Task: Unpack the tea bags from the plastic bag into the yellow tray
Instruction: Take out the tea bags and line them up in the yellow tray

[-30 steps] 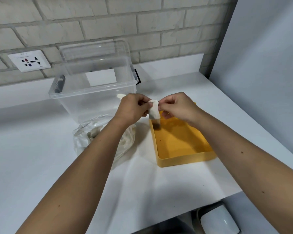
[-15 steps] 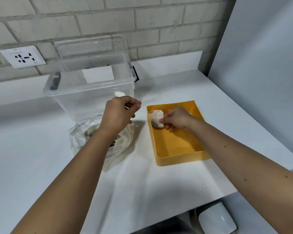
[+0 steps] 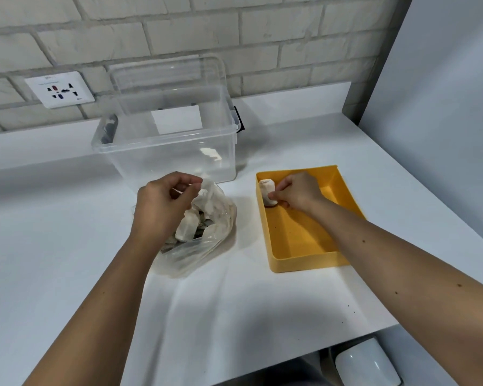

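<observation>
The right hand is down inside the shallow rectangular yellow plastic tray. Its thumb and fingertips pinch a small white paper tea bag that stands on end in the tray's far left corner, close against the wall. The rest of the tray floor shows bare, so most of the task appears to lie ahead. The step in hand looks to be the set-down. To do it well, the tea bag should probably be settled snug into that corner before the pinch opens, so that later ones can line up beside it. Lifting the fingers straight up on release, rather than dragging them sideways, would avoid tipping it over. The left hand hovers over the mouth of the crumpled clear plastic bag. The bag lies on the white countertop left of the tray and holds a heap of more white tea bags. The left fingers are curled, thumb near fingertips at the film's upper edge, but I cannot tell whether they nip the plastic or hold nothing. Holding that edge open would make the next reach easy. Behind the bag stands a large clear plastic storage box, with a white wall socket on the brick wall beyond.
</observation>
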`<state>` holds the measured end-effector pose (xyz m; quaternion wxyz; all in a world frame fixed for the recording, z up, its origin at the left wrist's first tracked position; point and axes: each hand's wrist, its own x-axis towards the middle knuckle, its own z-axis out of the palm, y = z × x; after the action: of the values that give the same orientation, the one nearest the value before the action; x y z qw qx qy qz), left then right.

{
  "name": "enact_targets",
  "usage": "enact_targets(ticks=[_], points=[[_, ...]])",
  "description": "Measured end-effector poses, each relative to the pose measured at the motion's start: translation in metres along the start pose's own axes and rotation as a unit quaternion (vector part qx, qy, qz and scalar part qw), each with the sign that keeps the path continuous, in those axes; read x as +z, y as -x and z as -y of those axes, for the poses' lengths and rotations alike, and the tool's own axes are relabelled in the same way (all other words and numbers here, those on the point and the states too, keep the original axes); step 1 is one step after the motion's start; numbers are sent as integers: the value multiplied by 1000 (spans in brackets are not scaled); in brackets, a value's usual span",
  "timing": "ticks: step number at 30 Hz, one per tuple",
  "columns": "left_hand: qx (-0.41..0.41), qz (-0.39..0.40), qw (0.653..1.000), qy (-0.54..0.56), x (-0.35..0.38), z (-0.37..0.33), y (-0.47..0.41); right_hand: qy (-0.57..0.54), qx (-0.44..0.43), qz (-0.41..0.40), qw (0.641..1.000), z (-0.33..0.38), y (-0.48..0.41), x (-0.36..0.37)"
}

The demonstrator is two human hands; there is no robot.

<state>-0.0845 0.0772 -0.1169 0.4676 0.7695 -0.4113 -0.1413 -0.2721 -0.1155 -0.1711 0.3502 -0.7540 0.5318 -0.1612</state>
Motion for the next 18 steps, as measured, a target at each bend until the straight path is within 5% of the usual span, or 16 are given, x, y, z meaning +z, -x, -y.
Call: enact_targets(ticks=[7, 12, 18], points=[[-4, -8, 1000, -24, -16, 15, 11, 54, -22, -70, 996, 5, 7, -5], [-5, 35, 984, -174, -24, 27, 10, -10, -110, -135, 985, 51, 37, -7], [-64, 46, 932, -355, 4, 23, 16, -31, -213, 19, 976, 102, 79, 27]])
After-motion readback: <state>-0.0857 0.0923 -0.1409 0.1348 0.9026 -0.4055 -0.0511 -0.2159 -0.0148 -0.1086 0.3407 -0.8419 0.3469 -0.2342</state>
